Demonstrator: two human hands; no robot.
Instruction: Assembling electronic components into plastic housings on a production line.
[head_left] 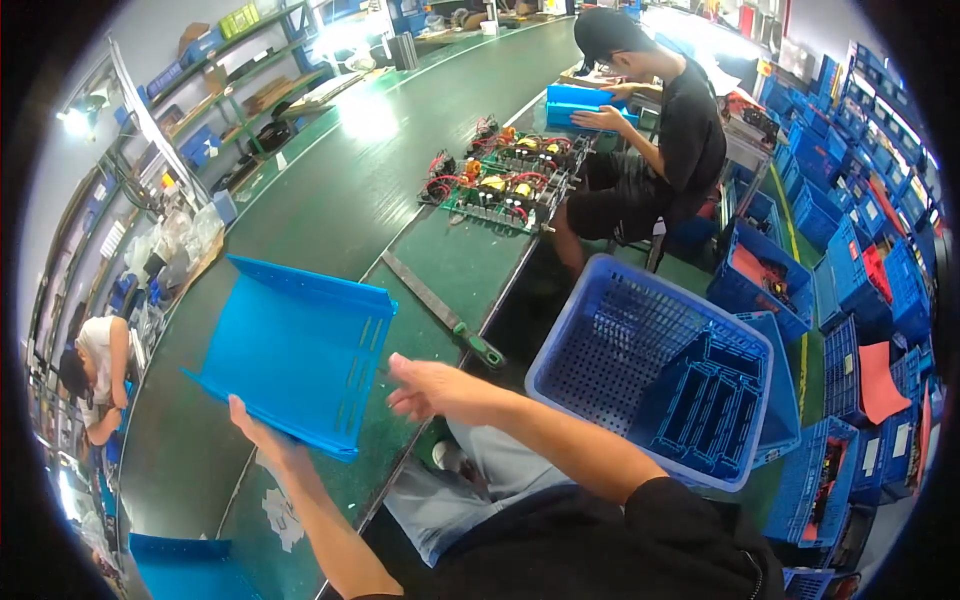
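On green bench: left hand (258, 428) clamped on blue panel (295, 350) edge; right hand (428, 387) w/ fingers apart, near panel, holding nothing. Basket (590, 330) at right.

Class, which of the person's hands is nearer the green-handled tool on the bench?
Right. The right hand hovers just left of the tool's green handle; the left hand holds the blue panel farther left.

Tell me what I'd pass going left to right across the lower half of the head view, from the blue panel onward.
Blue panel, held at its lower edge by the left hand → right hand, open and empty → screwdriver → blue basket → stacked blue crates.
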